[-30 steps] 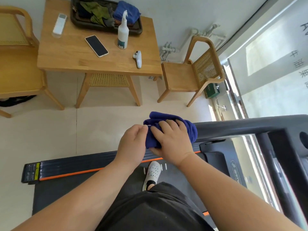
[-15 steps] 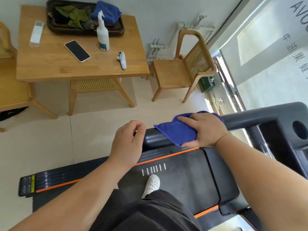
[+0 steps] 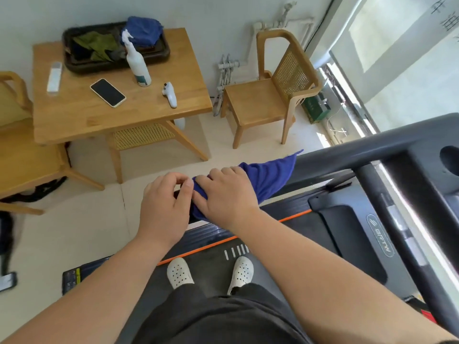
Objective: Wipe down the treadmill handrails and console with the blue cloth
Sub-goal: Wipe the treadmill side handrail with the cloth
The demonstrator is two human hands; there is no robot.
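Observation:
The blue cloth (image 3: 269, 176) is draped over the near end of the dark grey left handrail (image 3: 352, 151). My right hand (image 3: 227, 197) presses down on the cloth and grips it around the rail's end. My left hand (image 3: 165, 207) sits right beside it at the rail's tip, fingers curled and pinching at the cloth's edge. The rail's end is hidden under both hands. The console (image 3: 437, 175) shows at the right edge with a round cup hole.
A wooden table (image 3: 74, 120) ahead holds a spray bottle (image 3: 137, 63), a phone (image 3: 108, 92), a remote and a black tray (image 3: 74, 63) of cloths. Wooden chairs stand left (image 3: 22, 155) and right (image 3: 275, 95). My feet in white shoes rest on the treadmill belt (image 3: 310, 244).
My right hand slid the cloth back along the rail from near the console toward its near end. My left hand has closed in beside it at the cloth's edge.

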